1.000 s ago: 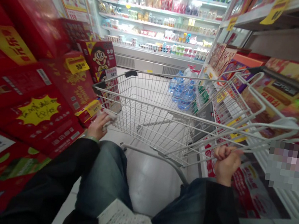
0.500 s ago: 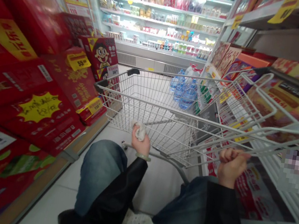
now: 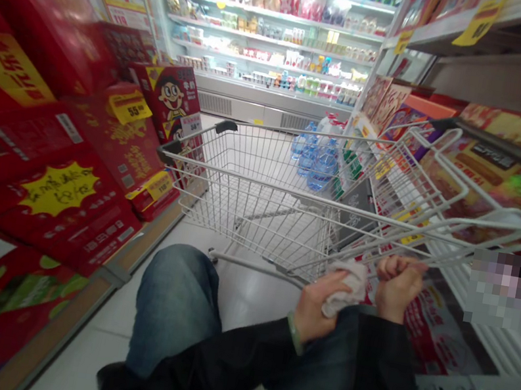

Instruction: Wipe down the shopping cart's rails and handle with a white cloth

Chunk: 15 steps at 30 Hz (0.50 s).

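Note:
A wire shopping cart [image 3: 263, 181] stands sideways in front of my knees. My left hand [image 3: 316, 307] is closed around a crumpled whitish cloth [image 3: 348, 286], just below the cart's basket and above my right knee. Part of the cloth sticks out past the fingers. To its right, my right hand [image 3: 397, 290] is curled shut at the cart's lower wire rail, near the handle end. The fingers seem to grip the rail, though the contact is partly hidden. A small gap separates the two hands.
Stacked red gift boxes [image 3: 63, 182] with price tags line the left side. Shelves with boxed goods [image 3: 488, 173] stand close on the right. Beyond the cart are large water bottles [image 3: 323, 165] on the floor and a lit refrigerated display [image 3: 270, 43].
My left hand has moved right with the cloth, from the cart's side near its front to beside my right hand. The right hand stays at the rail. The view has shifted slightly.

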Motion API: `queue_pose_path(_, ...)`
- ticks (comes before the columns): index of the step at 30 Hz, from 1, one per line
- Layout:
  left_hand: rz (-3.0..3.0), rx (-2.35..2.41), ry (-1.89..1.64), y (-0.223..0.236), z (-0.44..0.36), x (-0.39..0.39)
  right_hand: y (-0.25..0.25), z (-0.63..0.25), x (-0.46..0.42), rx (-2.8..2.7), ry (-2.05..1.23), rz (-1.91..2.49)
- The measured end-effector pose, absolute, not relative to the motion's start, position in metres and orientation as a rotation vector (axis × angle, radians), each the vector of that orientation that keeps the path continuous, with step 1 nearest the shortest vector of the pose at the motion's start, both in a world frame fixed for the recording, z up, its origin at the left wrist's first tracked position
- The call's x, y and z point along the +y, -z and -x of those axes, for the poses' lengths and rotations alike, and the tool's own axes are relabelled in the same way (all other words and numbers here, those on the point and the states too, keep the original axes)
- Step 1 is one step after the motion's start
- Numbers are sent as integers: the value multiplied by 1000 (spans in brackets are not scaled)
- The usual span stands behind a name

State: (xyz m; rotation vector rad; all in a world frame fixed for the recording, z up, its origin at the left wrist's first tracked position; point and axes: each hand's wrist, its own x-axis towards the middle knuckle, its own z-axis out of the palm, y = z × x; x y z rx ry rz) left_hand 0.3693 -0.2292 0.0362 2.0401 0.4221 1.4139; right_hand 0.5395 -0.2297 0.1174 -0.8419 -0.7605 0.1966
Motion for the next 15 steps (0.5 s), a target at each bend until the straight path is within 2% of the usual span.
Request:
queue_pose_path(5,-2904,-144,-1366,-77,-351,-167,-116,-550,-240,-770,-200,857)
queue_pose_path(9,-3234,-512,-1351,-84,-296,-108,-115,-557,-246,-791,-275,842)
queue_pose_path(12,-3330,-445,-1241,-86,-226,-74,-114,-558,-246,-820,-315,836)
queue_pose_path(15,-3400,-11,-1185,-90,-148,-44,-114,-556,-244,-834,-325,828)
